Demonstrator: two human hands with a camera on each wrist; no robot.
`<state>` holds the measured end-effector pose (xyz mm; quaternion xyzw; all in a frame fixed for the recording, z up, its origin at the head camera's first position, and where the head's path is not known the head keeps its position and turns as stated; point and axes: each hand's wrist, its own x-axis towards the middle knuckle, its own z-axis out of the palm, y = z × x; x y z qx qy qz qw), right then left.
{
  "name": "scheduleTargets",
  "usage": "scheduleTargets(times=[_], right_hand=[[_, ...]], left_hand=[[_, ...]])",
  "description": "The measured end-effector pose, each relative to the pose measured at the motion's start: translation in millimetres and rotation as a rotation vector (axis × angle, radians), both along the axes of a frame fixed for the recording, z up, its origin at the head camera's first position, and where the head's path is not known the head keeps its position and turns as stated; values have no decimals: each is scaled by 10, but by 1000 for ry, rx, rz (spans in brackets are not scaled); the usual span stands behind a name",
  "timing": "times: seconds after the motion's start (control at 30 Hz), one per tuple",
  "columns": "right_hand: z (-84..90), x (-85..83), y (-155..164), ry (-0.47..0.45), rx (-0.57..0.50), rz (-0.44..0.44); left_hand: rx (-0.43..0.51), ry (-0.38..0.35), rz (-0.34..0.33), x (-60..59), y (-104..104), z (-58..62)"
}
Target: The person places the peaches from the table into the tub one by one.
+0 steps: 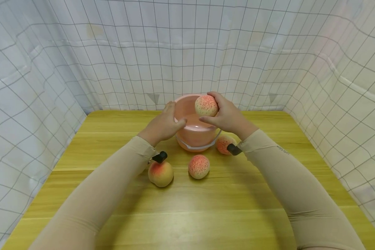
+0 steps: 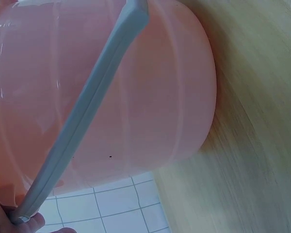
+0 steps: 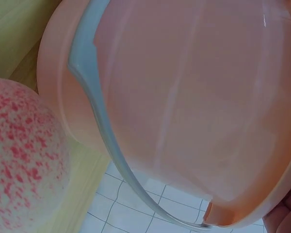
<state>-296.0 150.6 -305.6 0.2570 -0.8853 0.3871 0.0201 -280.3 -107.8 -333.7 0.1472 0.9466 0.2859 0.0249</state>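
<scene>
Two beige sleeves extend forward; the left hand grips one pink bucket, the right hand holds one peach, and three more peaches sit outside.

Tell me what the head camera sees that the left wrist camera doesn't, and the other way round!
Only the head view shows the right hand, the peach it holds and the loose peaches. Only the left wrist view shows a tiny dark speck on the bucket's side. Both show the pink bucket, its handle, the left hand, the table and the checked backdrop.
</scene>
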Motion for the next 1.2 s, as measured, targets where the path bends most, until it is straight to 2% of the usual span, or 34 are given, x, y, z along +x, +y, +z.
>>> scheduleTargets(times=[0.8, 1.0, 1.2], right_hand=[[-48, 4, -13, -29, -13, 9], [-32, 15, -2, 5, 9, -23], [-45, 11, 29, 14, -20, -15]], left_hand=[[20, 16, 1, -22, 6, -30], [14, 12, 7, -22, 1, -35], [28, 19, 7, -25, 0, -37]])
